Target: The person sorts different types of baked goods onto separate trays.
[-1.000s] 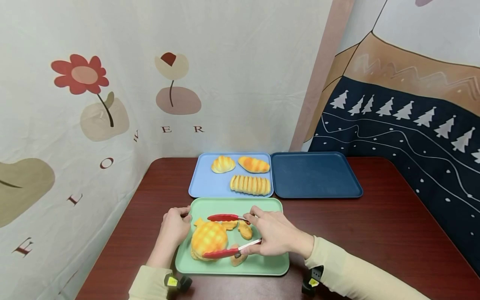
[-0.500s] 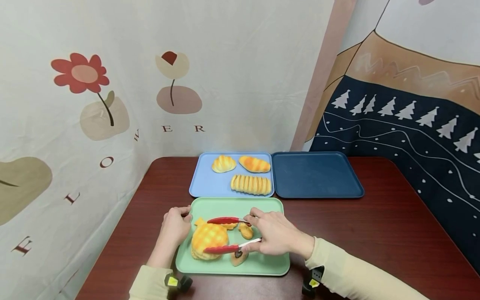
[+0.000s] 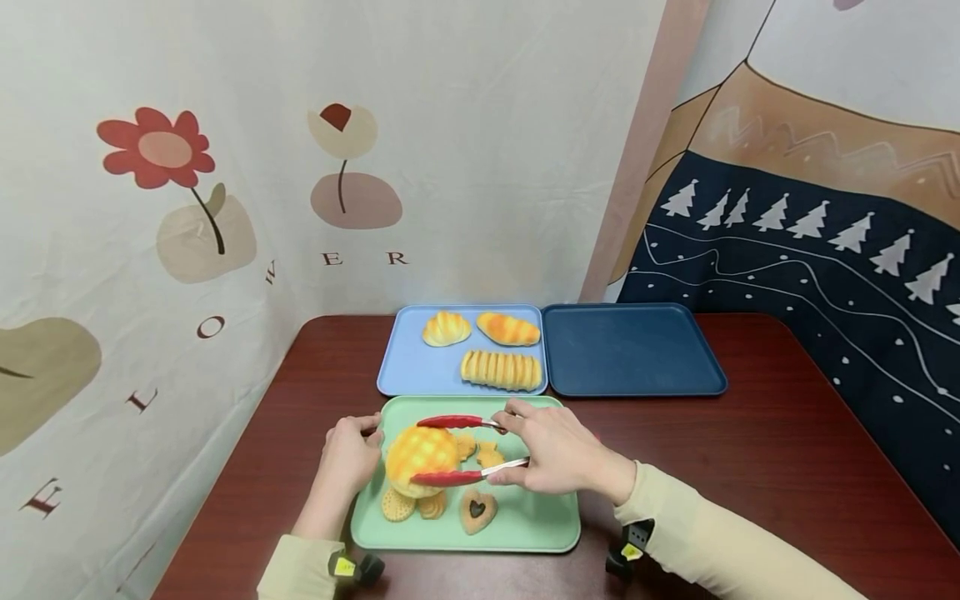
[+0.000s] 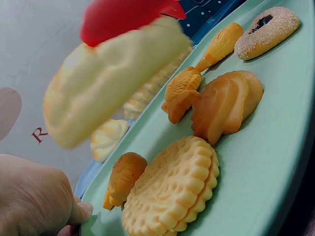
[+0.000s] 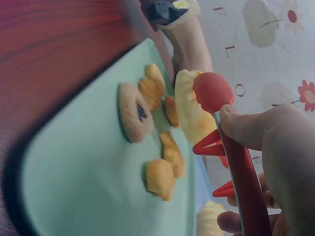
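Observation:
My right hand [image 3: 558,454] grips red-and-silver tongs [image 5: 241,179]. Between their red tips is a round yellow bun [image 3: 420,458] with a checkered top, lifted above the green tray [image 3: 532,529]. My left hand [image 3: 352,450] pinches the tray's left rim, thumb on the edge in the left wrist view. Beneath the bun lie a round scalloped sandwich cookie [image 4: 170,184] and a swirled cookie [image 4: 226,105]. A sugared heart-shaped cookie [image 3: 468,522] with a dark centre sits near the tray's front. Small golden biscuits [image 3: 490,455] lie farther back, partly behind the tongs.
Behind the green tray stands a light blue tray [image 3: 408,371] bearing a shell-shaped roll [image 3: 446,329], an oval bread [image 3: 507,329] and a long ridged bread [image 3: 500,370]. A dark blue tray [image 3: 633,350] adjoins it on the right. Printed cloth [image 3: 480,167] hangs behind the table.
The tongs have risen with the bun, up and slightly toward the back. The sandwich cookie and swirled cookie have come into view below it. My left hand keeps its place.

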The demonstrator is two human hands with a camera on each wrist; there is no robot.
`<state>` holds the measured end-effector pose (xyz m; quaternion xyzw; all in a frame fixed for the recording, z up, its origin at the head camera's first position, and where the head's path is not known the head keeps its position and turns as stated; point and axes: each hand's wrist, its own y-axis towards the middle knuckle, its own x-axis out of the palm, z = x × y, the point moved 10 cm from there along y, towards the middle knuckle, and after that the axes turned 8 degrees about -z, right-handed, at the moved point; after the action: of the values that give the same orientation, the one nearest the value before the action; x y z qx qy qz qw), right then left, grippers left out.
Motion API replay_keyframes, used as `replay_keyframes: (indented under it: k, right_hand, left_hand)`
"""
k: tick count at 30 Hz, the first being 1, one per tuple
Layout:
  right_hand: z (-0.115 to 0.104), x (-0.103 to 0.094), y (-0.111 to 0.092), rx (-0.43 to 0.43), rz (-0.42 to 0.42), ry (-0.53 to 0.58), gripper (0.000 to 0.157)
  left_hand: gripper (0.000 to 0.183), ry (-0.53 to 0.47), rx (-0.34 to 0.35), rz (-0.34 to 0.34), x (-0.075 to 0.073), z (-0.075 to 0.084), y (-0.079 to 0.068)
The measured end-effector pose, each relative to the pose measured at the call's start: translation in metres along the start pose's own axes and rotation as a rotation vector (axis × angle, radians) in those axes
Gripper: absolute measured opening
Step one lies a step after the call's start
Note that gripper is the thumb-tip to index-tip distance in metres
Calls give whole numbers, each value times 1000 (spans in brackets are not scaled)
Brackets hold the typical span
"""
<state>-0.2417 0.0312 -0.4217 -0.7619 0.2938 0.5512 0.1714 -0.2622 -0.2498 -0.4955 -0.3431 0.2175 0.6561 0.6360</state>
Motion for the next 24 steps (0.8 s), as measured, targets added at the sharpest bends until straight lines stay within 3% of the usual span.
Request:
replay_keyframes:
  k: [11,24]
  right_hand:
    - [17,-26,12,69,47,-4,77]
    - [35,-34,31,151,16,-7,85]
  left_hand:
    - [36,17,9,8,0,-1,0]
    - [37,2,-3,-5,1,1,-1]
